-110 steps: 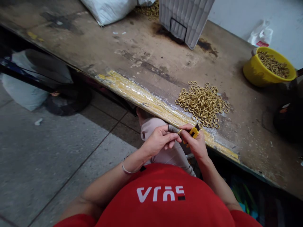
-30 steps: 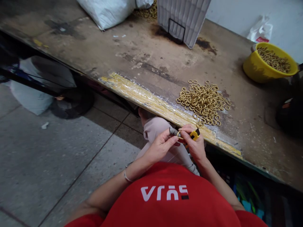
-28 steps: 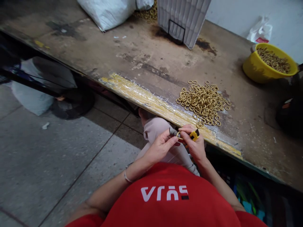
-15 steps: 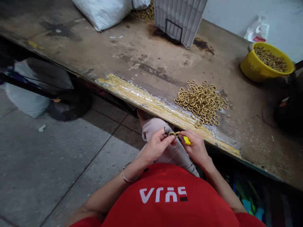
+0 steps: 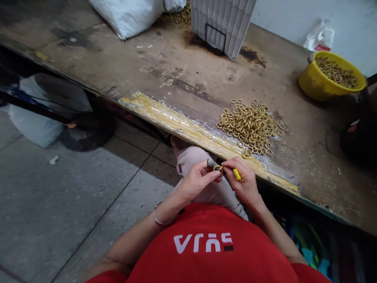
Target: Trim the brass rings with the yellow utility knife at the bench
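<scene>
Over my lap, just off the table's front edge, my left hand (image 5: pixel 198 181) pinches a brass-coloured ring (image 5: pixel 218 168), and a dark wrap shows around a finger. Close on its right, my right hand (image 5: pixel 243 182) is closed, its fingertips at the ring's right side. A yellow-handled tool (image 5: pixel 237 174) pokes out of the right hand; the rest of it is hidden. Beyond both hands a pile of brass-coloured rings (image 5: pixel 251 125) lies on the table (image 5: pixel 123 67).
A yellow bowl (image 5: pixel 316 82) full of rings stands at the back right. A grey ribbed panel (image 5: pixel 222 23) rises at the back, beside a white sack (image 5: pixel 132 17). Yellow tape (image 5: pixel 176 122) covers part of the front edge. Another sack (image 5: pixel 35 122) sits below, left.
The two hands have come closer together at the ring. My right hand has turned slightly, and the yellow handle has shifted a little to the right. My left hand has moved slightly right.
</scene>
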`<control>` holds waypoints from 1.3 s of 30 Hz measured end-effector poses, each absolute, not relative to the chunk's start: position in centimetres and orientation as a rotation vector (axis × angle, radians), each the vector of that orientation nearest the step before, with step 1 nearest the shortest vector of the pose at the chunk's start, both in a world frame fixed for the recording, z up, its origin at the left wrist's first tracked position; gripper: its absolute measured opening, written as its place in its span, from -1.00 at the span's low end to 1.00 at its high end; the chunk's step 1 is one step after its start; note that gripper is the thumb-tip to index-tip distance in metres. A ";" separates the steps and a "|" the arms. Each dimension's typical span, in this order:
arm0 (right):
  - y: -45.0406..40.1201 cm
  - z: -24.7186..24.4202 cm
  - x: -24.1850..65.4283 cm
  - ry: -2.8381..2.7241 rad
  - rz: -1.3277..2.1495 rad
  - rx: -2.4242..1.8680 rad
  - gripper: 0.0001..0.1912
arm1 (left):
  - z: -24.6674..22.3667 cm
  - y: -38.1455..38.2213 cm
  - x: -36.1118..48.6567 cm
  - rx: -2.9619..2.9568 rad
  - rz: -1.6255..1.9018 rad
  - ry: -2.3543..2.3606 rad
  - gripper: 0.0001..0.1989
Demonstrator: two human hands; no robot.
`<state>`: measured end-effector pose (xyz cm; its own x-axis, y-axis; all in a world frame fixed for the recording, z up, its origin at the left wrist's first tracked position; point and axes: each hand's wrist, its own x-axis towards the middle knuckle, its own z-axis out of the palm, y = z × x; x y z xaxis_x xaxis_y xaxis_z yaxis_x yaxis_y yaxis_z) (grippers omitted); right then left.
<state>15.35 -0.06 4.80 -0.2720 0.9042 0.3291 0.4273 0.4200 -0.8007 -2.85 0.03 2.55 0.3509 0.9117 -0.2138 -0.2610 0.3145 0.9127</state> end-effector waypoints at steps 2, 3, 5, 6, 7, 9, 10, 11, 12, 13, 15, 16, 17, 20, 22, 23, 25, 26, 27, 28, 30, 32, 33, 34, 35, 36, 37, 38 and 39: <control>0.0 4.8 15.3 -1.778 0.802 -1.173 -0.89 | 2.2 0.0 -2.7 0.768 0.893 0.795 -0.68; 0.0 4.8 15.2 -1.745 0.829 -1.184 -0.90 | 2.1 0.0 -2.7 0.706 0.882 0.768 -0.66; 0.0 4.7 15.3 -1.724 0.852 -1.194 -0.90 | 1.9 -0.1 -2.5 0.635 0.872 0.746 -0.65; 0.0 4.6 15.4 -1.739 0.834 -1.200 -0.90 | 1.9 -0.1 -2.5 0.629 0.881 0.751 -0.65; -0.1 4.6 15.4 -1.773 0.799 -1.208 -0.88 | 1.9 -0.1 -2.4 0.642 0.898 0.765 -0.66; -0.3 4.4 15.5 -1.884 0.703 -1.238 -0.84 | 2.0 -0.1 -2.4 0.706 0.947 0.816 -0.70; -0.4 4.4 15.6 -1.948 0.652 -1.258 -0.82 | 2.1 -0.1 -2.3 0.745 0.969 0.845 -0.71; -0.5 4.3 15.6 -2.009 0.606 -1.279 -0.80 | 2.2 -0.1 -2.4 0.782 0.982 0.872 -0.72; -0.5 4.2 15.6 -2.060 0.565 -1.304 -0.79 | 2.4 -0.1 -2.4 0.814 0.988 0.896 -0.73; -0.6 4.2 15.6 -2.097 0.526 -1.330 -0.79 | 2.5 -0.1 -2.4 0.841 0.987 0.913 -0.74; -0.7 4.0 15.5 -2.140 0.458 -1.373 -0.78 | 2.8 -0.1 -2.4 0.885 0.979 0.931 -0.75; -0.7 4.0 15.5 -2.154 0.433 -1.392 -0.78 | 3.0 -0.1 -2.5 0.904 0.976 0.936 -0.75; -0.6 4.0 15.5 -2.166 0.414 -1.409 -0.78 | 3.1 -0.1 -2.5 0.924 0.972 0.939 -0.76; -0.6 3.9 15.5 -2.199 0.375 -1.452 -0.78 | 3.1 -0.1 -2.5 0.976 0.964 0.957 -0.80; -0.7 4.0 15.4 -2.215 0.365 -1.470 -0.77 | 2.8 0.0 -2.5 1.018 0.954 0.977 -0.83; -0.7 3.9 15.3 -2.220 0.363 -1.475 -0.77 | 2.7 0.0 -2.5 1.042 0.947 0.990 -0.84; -0.8 3.7 15.1 -2.228 0.359 -1.477 -0.77 | 2.7 0.0 -2.6 1.089 0.919 1.011 -0.85; -0.7 3.5 15.0 -2.232 0.355 -1.479 -0.77 | 2.9 -0.1 -2.7 1.105 0.905 1.013 -0.85; -0.6 3.3 15.1 -2.231 0.352 -1.496 -0.77 | 3.2 -0.3 -2.9 1.117 0.898 1.009 -0.86; -0.3 3.0 15.4 -2.225 0.343 -1.538 -0.77 | 3.7 -0.5 -3.0 1.130 0.892 0.996 -0.88; 0.4 2.4 16.6 -2.174 0.309 -1.693 -0.77 | 5.0 -1.0 -3.4 1.170 0.890 0.925 -0.91; 1.2 2.0 18.7 -2.068 0.254 -1.864 -0.78 | 6.2 -1.4 -3.7 1.265 0.810 0.744 -0.90; 1.6 1.9 19.9 -2.004 0.239 -1.876 -0.80 | 6.5 -1.4 -3.8 1.301 0.779 0.673 -0.90; 1.8 1.9 21.1 -1.943 0.234 -1.854 -0.81 | 6.6 -1.4 -3.9 1.329 0.787 0.687 -0.89; 2.0 2.0 22.2 -1.882 0.208 -1.837 -0.81 | 6.3 -1.2 -3.8 1.366 0.791 0.717 -0.90; 2.1 2.0 23.2 -1.838 0.189 -1.816 -0.81 | 5.9 -1.0 -3.7 1.404 0.798 0.784 -0.91; 2.1 2.1 24.0 -1.809 0.171 -1.801 -0.80 | 5.2 -0.7 -3.5 1.445 0.797 0.868 -0.90; 2.0 2.1 24.5 -1.797 0.160 -1.794 -0.80 | 4.5 -0.4 -3.2 1.488 0.781 0.950 -0.88; 1.9 2.0 24.8 -1.805 0.164 -1.788 -0.81 | 3.8 -0.2 -2.9 1.534 0.758 1.022 -0.85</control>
